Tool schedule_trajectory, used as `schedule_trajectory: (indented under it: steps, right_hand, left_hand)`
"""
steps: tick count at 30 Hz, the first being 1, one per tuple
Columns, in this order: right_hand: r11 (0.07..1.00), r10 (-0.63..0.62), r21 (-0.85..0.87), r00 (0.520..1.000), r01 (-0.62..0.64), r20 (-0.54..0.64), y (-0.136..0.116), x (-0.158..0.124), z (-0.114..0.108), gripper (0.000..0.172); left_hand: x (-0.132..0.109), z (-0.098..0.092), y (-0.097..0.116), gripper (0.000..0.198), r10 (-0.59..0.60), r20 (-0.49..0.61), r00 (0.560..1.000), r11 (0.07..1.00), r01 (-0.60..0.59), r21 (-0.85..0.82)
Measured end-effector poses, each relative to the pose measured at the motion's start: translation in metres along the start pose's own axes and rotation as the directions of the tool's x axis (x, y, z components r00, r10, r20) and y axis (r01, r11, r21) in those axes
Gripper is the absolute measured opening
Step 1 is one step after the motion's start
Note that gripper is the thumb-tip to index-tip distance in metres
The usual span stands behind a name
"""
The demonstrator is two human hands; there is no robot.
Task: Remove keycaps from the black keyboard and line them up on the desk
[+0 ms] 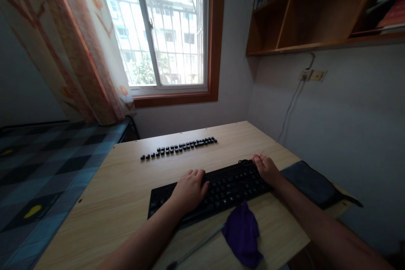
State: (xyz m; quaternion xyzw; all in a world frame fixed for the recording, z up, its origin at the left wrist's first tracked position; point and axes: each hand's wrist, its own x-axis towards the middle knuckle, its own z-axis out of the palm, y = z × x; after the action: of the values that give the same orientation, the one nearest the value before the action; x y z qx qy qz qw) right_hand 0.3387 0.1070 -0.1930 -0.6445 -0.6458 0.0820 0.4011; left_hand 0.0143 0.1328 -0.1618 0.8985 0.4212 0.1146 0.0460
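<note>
A black keyboard (228, 187) lies across the near middle of a light wooden desk (126, 185). My left hand (189, 189) rests on the keyboard's left part, fingers curled down over the keys. At the keyboard's far right corner my right hand (266, 168) has its fingers pinched together on something too small to make out. A row of several loose black keycaps (179, 147) is lined up on the desk beyond the keyboard. A purple cloth (243, 233) lies crumpled at the desk's front edge, beside a thin grey cable (196, 247).
A dark flat pouch (311, 183) lies at the desk's right edge by the wall. A bed with a checked cover (41, 173) stands to the left. Window (164, 25) and curtain (79, 42) are behind; wooden shelves (316, 8) hang above right.
</note>
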Motion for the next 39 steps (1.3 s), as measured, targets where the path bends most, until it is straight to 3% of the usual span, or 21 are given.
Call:
schedule_trajectory:
  steps: [5, 8, 12, 18, 23, 26, 29, 32, 34, 37, 39]
  right_hand:
    - [1.0, -0.026, 0.011, 0.999, 0.027, -0.048, 0.001, -0.002, 0.002, 0.042]
    - [0.992, 0.064, 0.12, 0.99, -0.049, -0.122, 0.01, -0.002, 0.005, 0.045]
    - [0.956, 0.151, 0.271, 0.982, -0.114, -0.117, 0.018, -0.001, 0.007, 0.047]
    - [0.798, 0.359, 0.564, 0.92, -0.215, -0.157, 0.016, 0.003, 0.005, 0.041]
    - [0.814, 0.319, 0.535, 0.944, -0.225, -0.089, 0.002, 0.012, 0.0, 0.04]
    - [0.876, 0.213, 0.423, 0.973, -0.232, 0.093, -0.03, 0.027, -0.006, 0.038]
    - [0.942, 0.003, 0.316, 0.945, -0.112, 0.326, -0.086, 0.045, -0.015, 0.033]
    - [0.95, -0.154, 0.308, 0.938, 0.054, 0.309, -0.147, 0.057, -0.026, 0.029]
    - [0.92, -0.212, 0.381, 0.933, 0.091, 0.291, -0.18, 0.059, -0.033, 0.029]
    - [0.867, -0.304, 0.485, 0.89, 0.112, 0.338, -0.209, 0.053, -0.037, 0.026]
    - [0.848, -0.386, 0.506, 0.838, 0.157, 0.387, -0.218, 0.046, -0.037, 0.025]
  left_hand:
    - [0.001, 0.0, 0.0, 0.03, 0.005, -0.012, 1.0, 1.0, -0.005, -0.003]
    - [0.001, 0.001, 0.0, 0.031, 0.008, -0.016, 1.0, 1.0, -0.008, -0.002]
    - [0.0, 0.002, -0.001, 0.032, 0.007, -0.017, 1.0, 1.0, -0.007, 0.0]
    - [0.0, 0.002, -0.002, 0.031, 0.004, -0.02, 1.0, 1.0, -0.004, -0.017]
    - [-0.002, 0.0, -0.001, 0.03, -0.012, -0.019, 1.0, 1.0, 0.012, -0.001]
    - [-0.003, -0.003, 0.001, 0.03, -0.036, -0.027, 0.999, 0.999, 0.037, 0.027]
    - [-0.003, -0.011, 0.003, 0.031, -0.057, -0.085, 0.995, 0.998, 0.058, 0.01]
    - [-0.003, -0.026, 0.004, 0.033, -0.059, -0.192, 0.98, 0.992, 0.037, -0.118]
    - [-0.004, -0.039, 0.006, 0.034, -0.072, -0.262, 0.962, 0.968, 0.004, -0.252]
    - [-0.01, -0.06, 0.012, 0.036, -0.086, -0.339, 0.937, 0.892, -0.079, -0.445]
    - [-0.014, -0.071, 0.018, 0.037, -0.076, -0.373, 0.925, 0.839, -0.143, -0.525]
